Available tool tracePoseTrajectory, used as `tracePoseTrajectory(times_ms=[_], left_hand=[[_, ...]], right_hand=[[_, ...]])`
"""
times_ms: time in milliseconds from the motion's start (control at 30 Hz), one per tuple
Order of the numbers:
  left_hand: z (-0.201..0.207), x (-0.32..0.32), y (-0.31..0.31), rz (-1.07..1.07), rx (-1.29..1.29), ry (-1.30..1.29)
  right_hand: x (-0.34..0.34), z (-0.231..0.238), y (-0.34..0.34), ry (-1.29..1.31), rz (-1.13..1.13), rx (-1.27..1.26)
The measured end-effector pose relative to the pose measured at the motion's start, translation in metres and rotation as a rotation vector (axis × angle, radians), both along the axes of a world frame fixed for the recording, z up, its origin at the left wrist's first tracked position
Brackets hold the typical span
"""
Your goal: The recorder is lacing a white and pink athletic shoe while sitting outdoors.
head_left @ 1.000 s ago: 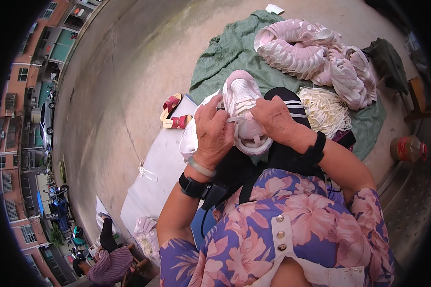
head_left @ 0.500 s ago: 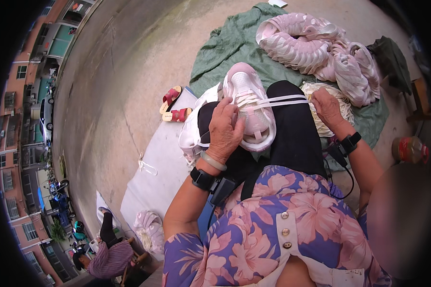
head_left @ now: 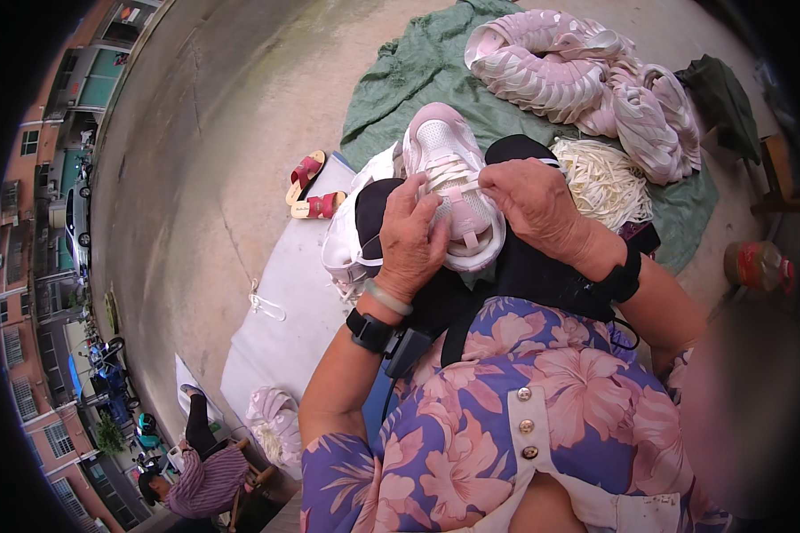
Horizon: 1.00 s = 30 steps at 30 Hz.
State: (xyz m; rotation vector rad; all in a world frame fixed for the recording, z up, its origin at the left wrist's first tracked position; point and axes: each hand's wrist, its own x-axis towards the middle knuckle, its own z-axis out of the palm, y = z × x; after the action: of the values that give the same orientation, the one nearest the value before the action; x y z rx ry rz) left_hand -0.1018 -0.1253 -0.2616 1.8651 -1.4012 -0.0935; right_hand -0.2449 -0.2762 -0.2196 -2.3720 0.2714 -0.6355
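Observation:
A white and pink sneaker [head_left: 439,140] rests on my lap between my knees, toe pointing away from me. My left hand [head_left: 410,238] is closed on its left side, fingertips at the eyelets. From the right, my right hand [head_left: 535,206] pinches the white shoelace [head_left: 454,171] close to the shoe's opening. The fingertips hide part of the lacing. Another white shoe [head_left: 342,244] lies against my left leg, partly covered by it. Beyond my right hand is a pile of cream shoelaces [head_left: 602,182].
A green cloth [head_left: 395,98] spreads ahead, bearing a heap of pink and white shoe pieces [head_left: 542,75]. Red sandals [head_left: 318,206] sit at the left by a pale sheet [head_left: 271,351] with a loose lace. A bottle [head_left: 755,266] stands at the right. Another person [head_left: 209,480] sits lower left.
My right hand has come in from the right, where it held the lace stretched out, to the sneaker's opening. My left hand stays at the shoe's left side.

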Motion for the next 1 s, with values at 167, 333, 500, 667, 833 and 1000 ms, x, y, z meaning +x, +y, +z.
tracePoseTrajectory(times_ms=[167, 333, 500, 667, 833, 1000], left_hand=[[-0.005, 0.000, -0.002, -0.066, -0.014, -0.211], [-0.003, -0.006, -0.001, -0.037, 0.021, -0.315], [-0.011, -0.009, -0.004, 0.012, 0.043, -0.378], [-0.008, -0.007, -0.006, 0.040, 0.073, -0.492], [-0.006, -0.006, -0.006, 0.050, 0.106, -0.530], [-0.006, -0.004, -0.009, 0.018, 0.094, -0.498]], right_hand=[[0.004, -0.030, 0.020, 0.033, 0.020, -0.461], [0.004, -0.042, 0.012, 0.034, -0.014, -0.664], [0.011, -0.045, 0.015, 0.059, -0.056, -0.626], [0.017, -0.055, 0.017, 0.034, -0.109, -0.572], [0.016, -0.050, 0.019, 0.054, -0.102, -0.534], [0.015, -0.052, 0.016, 0.044, -0.082, -0.569]])
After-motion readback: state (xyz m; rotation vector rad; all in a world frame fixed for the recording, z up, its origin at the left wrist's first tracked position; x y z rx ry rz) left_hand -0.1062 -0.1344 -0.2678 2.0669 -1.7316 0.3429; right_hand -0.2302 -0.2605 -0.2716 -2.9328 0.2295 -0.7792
